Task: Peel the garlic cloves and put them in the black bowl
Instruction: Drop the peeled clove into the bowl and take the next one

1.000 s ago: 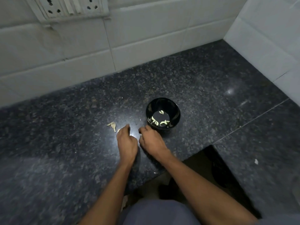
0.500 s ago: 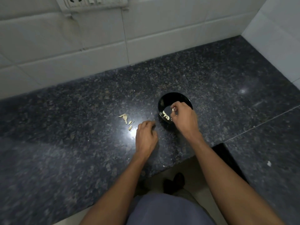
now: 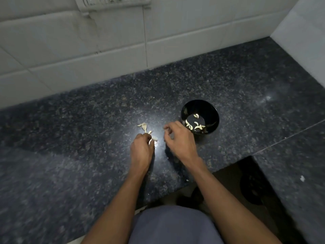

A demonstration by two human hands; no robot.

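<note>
Starting from the left, a few garlic skins lie loose on the dark counter; they could be mixed up with cloves, since both are pale and small; just beside them the left hand has its fingers curled around one garlic clove, which shows at the fingertips; the clove is smooth and may slip out while being peeled, because the grip is only at its end; the right hand hangs apart, fingers loosely bent and holding nothing, near the clove; to its right, touching no hand, the black bowl holds several peeled cloves.
</note>
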